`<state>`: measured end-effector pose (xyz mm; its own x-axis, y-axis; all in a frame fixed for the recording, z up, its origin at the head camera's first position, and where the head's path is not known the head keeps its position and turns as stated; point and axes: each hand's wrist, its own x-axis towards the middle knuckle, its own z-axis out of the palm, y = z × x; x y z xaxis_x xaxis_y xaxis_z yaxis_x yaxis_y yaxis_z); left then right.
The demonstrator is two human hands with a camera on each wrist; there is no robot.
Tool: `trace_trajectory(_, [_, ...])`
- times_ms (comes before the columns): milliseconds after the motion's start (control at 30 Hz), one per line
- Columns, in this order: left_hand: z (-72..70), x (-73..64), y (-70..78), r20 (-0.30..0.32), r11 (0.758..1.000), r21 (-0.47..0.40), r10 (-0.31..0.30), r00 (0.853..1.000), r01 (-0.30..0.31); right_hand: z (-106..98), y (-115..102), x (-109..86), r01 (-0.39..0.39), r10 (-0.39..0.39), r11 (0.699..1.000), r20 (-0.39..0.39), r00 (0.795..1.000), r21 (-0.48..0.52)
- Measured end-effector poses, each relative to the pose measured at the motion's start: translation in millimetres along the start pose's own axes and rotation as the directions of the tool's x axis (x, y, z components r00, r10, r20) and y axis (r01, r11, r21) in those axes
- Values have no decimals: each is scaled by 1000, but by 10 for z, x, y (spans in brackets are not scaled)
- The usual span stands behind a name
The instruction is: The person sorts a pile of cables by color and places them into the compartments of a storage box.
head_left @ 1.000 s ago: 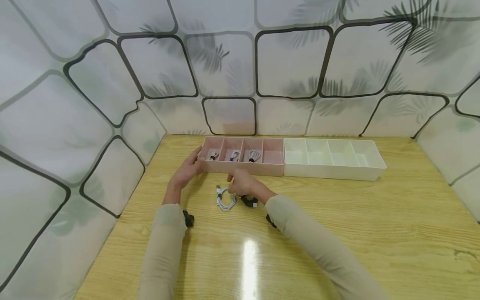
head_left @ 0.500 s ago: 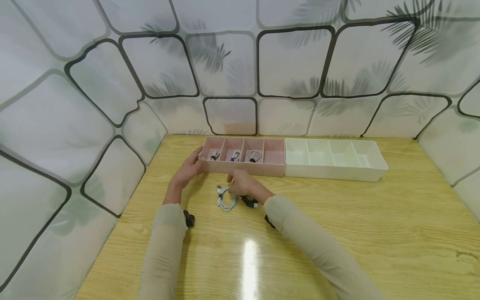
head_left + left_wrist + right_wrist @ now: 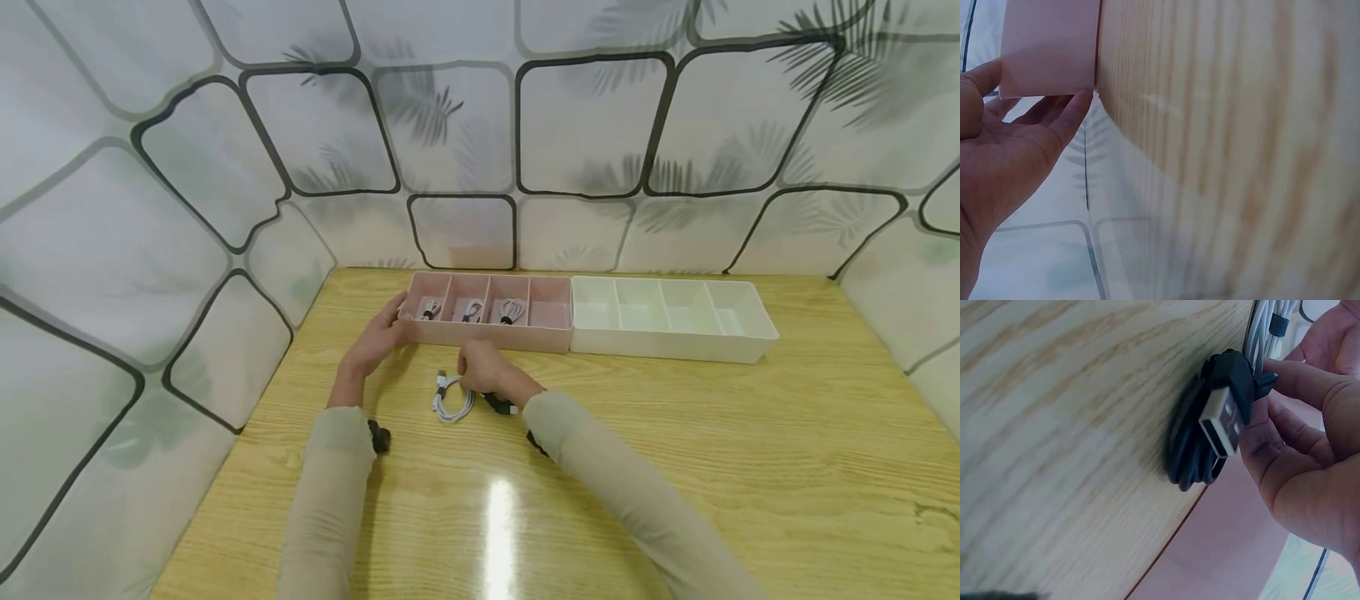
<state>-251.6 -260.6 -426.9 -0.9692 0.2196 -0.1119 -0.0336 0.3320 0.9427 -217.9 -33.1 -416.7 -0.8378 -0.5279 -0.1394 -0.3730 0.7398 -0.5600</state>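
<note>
My left hand (image 3: 375,340) holds the left end of a pink divided storage box (image 3: 491,336), thumb on one side and fingers round the end wall. Coiled light-coloured cables (image 3: 512,312) lie in three of its compartments. In front of the box, my right hand (image 3: 487,367) pinches the right side of a coiled white USB cable (image 3: 441,392), which lies on the table; the fingertips are partly hidden. Just under that hand's wrist sits a coiled black USB cable (image 3: 1194,437), its metal plug facing the right wrist camera.
A white divided box (image 3: 667,343) stands against the pink box's right end. Both boxes rest near the back of the wooden table (image 3: 750,467), before a patterned backdrop (image 3: 592,125).
The white cable has turned slightly under my right hand, which has shifted a little. My left hand stays on the pink box.
</note>
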Motion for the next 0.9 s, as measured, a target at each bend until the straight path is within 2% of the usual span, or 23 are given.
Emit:
trace_trajectory(167, [13, -9, 6, -10, 1000, 7, 13, 1000, -13, 6, 20, -3, 12, -12, 1000, -14, 1000, 26])
trace_trajectory(467, [19, -12, -1, -2, 1000, -13, 22, 1000, -22, 10, 47, -4, 24, -18, 985, -37, 999, 168])
trace_trajectory(600, [16, -22, 5, 1, 1000, -20, 16, 1000, -16, 7, 55, 5, 33, -22, 974, -49, 999, 224])
trace_trajectory(733, [13, -21, 13, 2, 1000, -19, 17, 1000, -17, -30, 62, 14, 65, -41, 961, -94, 995, 269])
trace_trajectory(900, [4, -12, 12, 0, 1000, 2, 22, 1000, -22, -92, 105, 10, 86, -43, 927, -125, 991, 365])
